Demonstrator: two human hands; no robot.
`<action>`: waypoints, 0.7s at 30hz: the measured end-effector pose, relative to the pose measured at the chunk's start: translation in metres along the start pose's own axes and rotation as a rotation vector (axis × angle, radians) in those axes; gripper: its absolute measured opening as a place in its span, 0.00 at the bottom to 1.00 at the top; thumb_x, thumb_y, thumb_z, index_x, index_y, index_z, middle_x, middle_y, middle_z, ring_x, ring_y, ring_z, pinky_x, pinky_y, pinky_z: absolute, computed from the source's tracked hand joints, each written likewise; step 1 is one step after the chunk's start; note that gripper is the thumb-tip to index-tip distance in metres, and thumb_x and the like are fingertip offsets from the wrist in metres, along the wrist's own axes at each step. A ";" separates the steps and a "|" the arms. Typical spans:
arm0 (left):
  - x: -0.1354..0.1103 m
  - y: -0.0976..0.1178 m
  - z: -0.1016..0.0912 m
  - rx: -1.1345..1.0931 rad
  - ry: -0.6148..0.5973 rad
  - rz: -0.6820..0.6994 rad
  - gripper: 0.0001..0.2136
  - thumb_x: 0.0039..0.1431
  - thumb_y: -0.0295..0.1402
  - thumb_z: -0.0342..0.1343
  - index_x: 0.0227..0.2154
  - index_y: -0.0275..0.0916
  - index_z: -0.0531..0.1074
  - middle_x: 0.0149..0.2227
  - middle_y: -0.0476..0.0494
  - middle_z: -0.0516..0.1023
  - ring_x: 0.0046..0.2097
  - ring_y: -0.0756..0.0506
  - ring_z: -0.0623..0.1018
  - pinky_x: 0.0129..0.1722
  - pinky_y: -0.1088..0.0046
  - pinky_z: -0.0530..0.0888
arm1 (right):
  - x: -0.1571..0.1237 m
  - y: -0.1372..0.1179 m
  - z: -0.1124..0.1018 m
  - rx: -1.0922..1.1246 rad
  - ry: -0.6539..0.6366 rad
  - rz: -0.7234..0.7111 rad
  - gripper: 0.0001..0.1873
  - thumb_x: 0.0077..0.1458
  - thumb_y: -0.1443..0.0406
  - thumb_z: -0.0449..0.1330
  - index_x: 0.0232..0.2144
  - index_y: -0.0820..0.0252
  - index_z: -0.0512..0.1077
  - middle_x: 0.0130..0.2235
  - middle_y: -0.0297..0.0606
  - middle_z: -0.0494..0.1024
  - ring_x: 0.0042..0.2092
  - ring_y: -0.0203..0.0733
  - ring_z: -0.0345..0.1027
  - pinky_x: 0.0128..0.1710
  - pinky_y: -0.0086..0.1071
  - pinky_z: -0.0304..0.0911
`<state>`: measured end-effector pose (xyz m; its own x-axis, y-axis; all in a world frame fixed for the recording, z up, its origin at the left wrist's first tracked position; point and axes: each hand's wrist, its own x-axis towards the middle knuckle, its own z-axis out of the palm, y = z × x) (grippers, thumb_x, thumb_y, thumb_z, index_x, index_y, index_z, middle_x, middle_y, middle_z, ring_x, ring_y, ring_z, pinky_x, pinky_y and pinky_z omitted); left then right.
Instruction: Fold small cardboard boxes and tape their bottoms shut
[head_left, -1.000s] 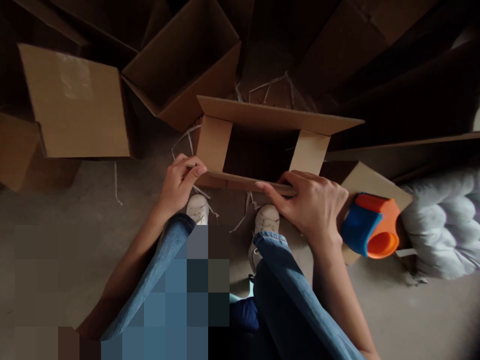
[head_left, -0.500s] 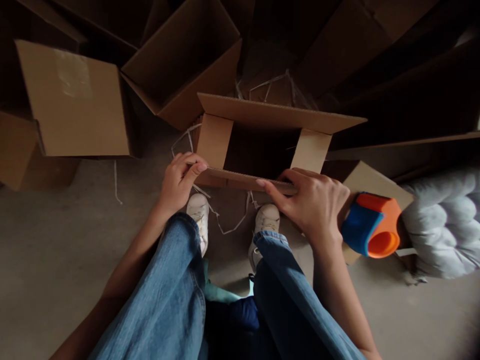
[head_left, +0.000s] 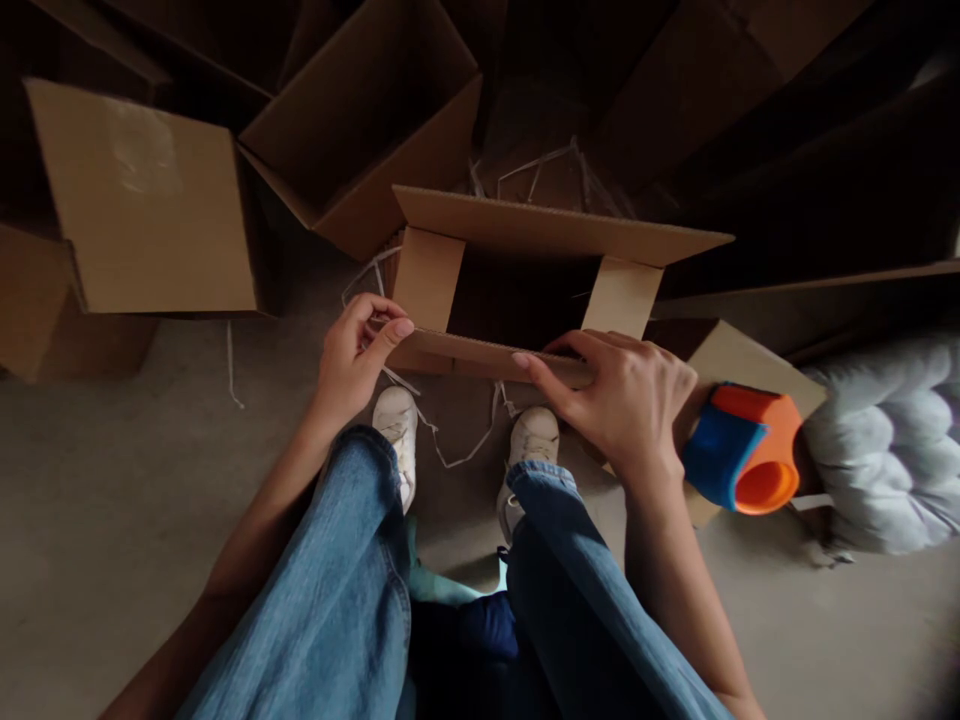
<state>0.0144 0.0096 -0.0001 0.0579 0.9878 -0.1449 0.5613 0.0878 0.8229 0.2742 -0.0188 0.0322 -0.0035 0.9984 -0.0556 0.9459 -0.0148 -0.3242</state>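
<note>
In front of my feet stands a cardboard box [head_left: 562, 228], its two short end flaps folded inward and its long far flap standing up and outward. The inside is dark, so its contents cannot be made out. My left hand [head_left: 358, 358] pinches the left end of the near long flap [head_left: 480, 352], thumb on the near face and fingers behind. Toward the right end of that same flap, my right hand [head_left: 619, 392] grips the edge between thumb and fingers.
An orange and blue tape dispenser [head_left: 742, 450] rests on another carton [head_left: 720, 360] at the right, beside a grey tufted cushion [head_left: 892, 440]. Open cartons [head_left: 150, 210] crowd the left and back. White strapping [head_left: 469, 455] lies on the floor around my shoes [head_left: 395, 425].
Both hands keep their hold on the near flap, which has tilted up very slightly. Little else differs.
</note>
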 end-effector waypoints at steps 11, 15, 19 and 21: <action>0.010 -0.008 0.004 -0.004 0.077 -0.020 0.19 0.57 0.54 0.58 0.35 0.43 0.71 0.34 0.48 0.76 0.35 0.48 0.74 0.33 0.72 0.69 | 0.009 0.004 0.008 -0.019 0.046 -0.037 0.31 0.58 0.39 0.51 0.29 0.56 0.79 0.25 0.39 0.75 0.32 0.44 0.69 0.33 0.34 0.50; 0.017 -0.014 0.006 -0.017 0.124 -0.019 0.19 0.54 0.54 0.62 0.36 0.43 0.70 0.34 0.48 0.75 0.35 0.49 0.74 0.33 0.72 0.69 | 0.013 0.007 0.013 -0.012 0.039 -0.050 0.30 0.59 0.40 0.51 0.30 0.56 0.79 0.26 0.39 0.75 0.35 0.45 0.68 0.36 0.36 0.51; 0.033 -0.029 0.014 0.034 0.193 0.002 0.23 0.49 0.54 0.65 0.39 0.44 0.69 0.38 0.47 0.74 0.39 0.47 0.75 0.37 0.70 0.71 | 0.018 0.017 0.029 -0.026 0.035 -0.071 0.29 0.60 0.41 0.50 0.35 0.56 0.78 0.33 0.41 0.78 0.41 0.49 0.67 0.41 0.38 0.52; 0.042 -0.039 0.019 0.062 0.229 0.011 0.26 0.47 0.54 0.66 0.42 0.44 0.68 0.41 0.45 0.74 0.43 0.46 0.75 0.40 0.69 0.71 | 0.020 0.023 0.037 -0.034 0.035 -0.082 0.29 0.61 0.42 0.50 0.40 0.55 0.77 0.38 0.42 0.78 0.44 0.52 0.65 0.44 0.40 0.52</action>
<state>0.0110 0.0455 -0.0486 -0.1210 0.9926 -0.0021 0.6114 0.0762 0.7876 0.2835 -0.0012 -0.0115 -0.0705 0.9975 0.0028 0.9533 0.0682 -0.2944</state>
